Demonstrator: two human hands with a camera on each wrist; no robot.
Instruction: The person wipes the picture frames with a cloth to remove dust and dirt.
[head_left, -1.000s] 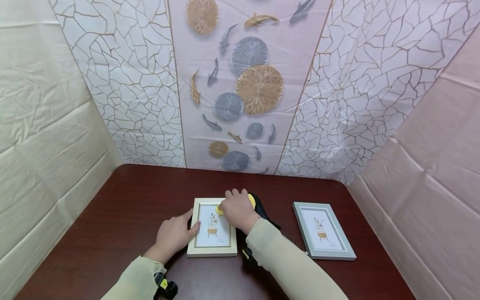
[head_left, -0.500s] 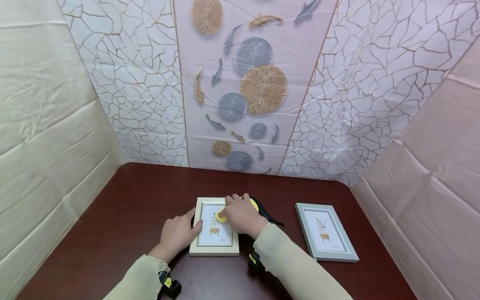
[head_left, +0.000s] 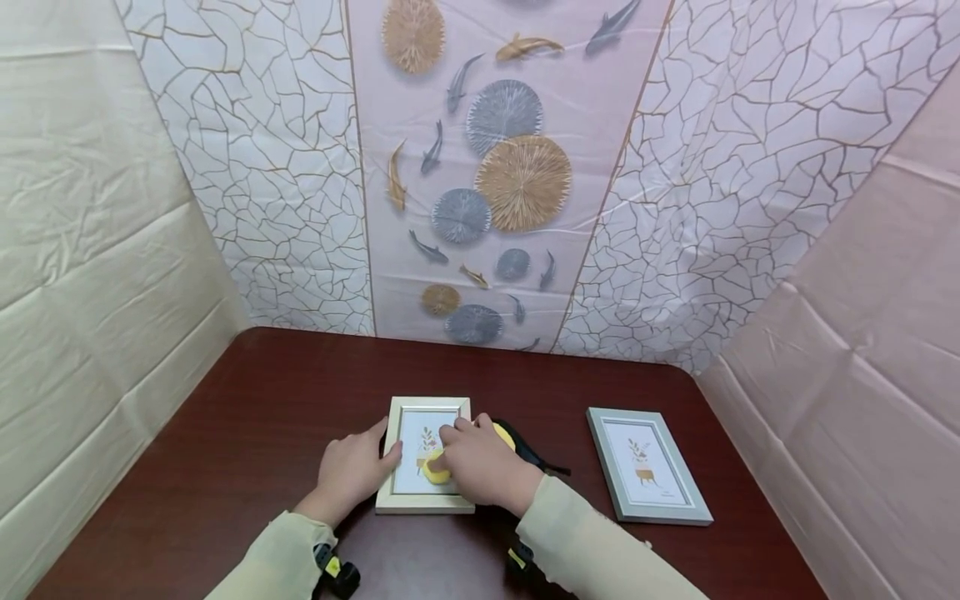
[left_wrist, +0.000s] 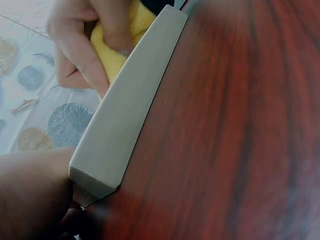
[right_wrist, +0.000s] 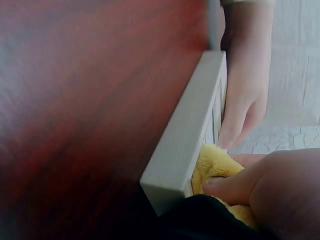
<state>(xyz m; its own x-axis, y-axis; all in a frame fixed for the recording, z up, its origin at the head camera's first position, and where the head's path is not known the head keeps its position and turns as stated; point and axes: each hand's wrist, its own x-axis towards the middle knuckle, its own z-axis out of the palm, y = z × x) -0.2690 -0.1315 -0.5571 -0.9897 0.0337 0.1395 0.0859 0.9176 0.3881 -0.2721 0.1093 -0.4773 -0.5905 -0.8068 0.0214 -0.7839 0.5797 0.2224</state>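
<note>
A cream picture frame (head_left: pixel 424 505) with a potted-plant print lies face up on the table, partly covered by my right hand. My left hand (head_left: pixel 351 471) holds its left edge, thumb over the border and fingers along the side. My right hand (head_left: pixel 483 462) grips a yellow cloth (head_left: pixel 437 469) and presses it on the lower middle of the print. A dark part of the cloth trails out on the hand's right. In the right wrist view the fluffy cloth (right_wrist: pixel 212 167) bunches under the thumb against the frame's inner edge. The left wrist view shows the frame's side (left_wrist: pixel 125 110) close up.
A grey-blue picture frame (head_left: pixel 701 510) with a similar print lies to the right on the dark red-brown table (head_left: pixel 187 467). A patterned cloth backdrop (head_left: pixel 465 167) hangs behind the table, and pale fabric stands at both sides.
My right hand has slid the yellow cloth down the print, from the plant's leaves towards the pot, uncovering the frame's upper right corner. My left hand stays at the left edge.
</note>
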